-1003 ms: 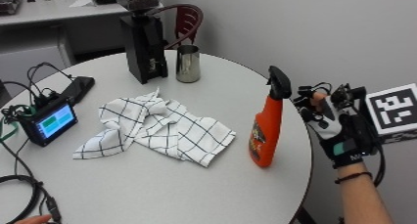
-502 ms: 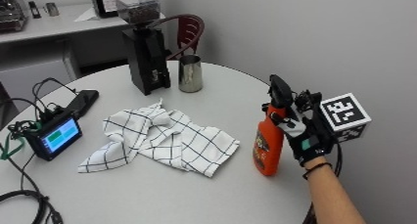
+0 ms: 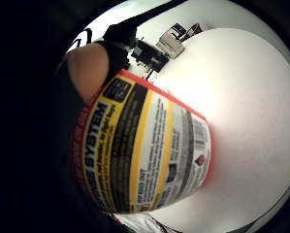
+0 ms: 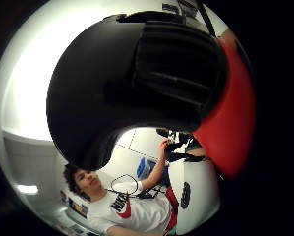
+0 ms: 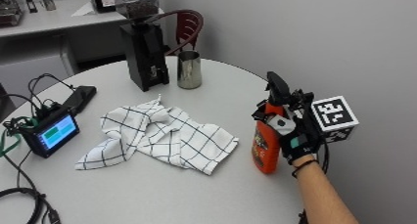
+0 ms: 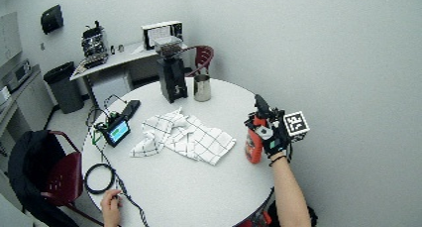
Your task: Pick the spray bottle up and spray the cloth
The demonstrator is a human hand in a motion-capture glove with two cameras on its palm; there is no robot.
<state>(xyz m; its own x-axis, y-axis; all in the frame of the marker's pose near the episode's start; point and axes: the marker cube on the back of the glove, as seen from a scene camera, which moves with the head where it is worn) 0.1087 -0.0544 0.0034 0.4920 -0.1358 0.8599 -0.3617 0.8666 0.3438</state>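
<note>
Orange plastic against my glove: from the outside view, my right hand (image 5: 294, 134) is at the neck of the one spray bottle (image 5: 267, 146), fingers curled round it below the black trigger head. The bottle stands upright on the surface (image 5: 215, 194), and I judge it not yet lifted. One checked cloth (image 5: 163, 136) lies crumpled beside the bottle, on its side away from my hand, apart from it. So the grasp looks done; lifting, aiming and spraying remain.

Wider out, one bottle (image 6: 254, 140), one cloth (image 6: 184, 137), one gloved hand (image 6: 274, 138).

My little-finger palm view shows the bottle's label (image 3: 144, 155) close against the palm, over white surface.

My thumb-side view is filled by the black trigger head (image 4: 136, 83) with the orange shoulder beside it.
</note>
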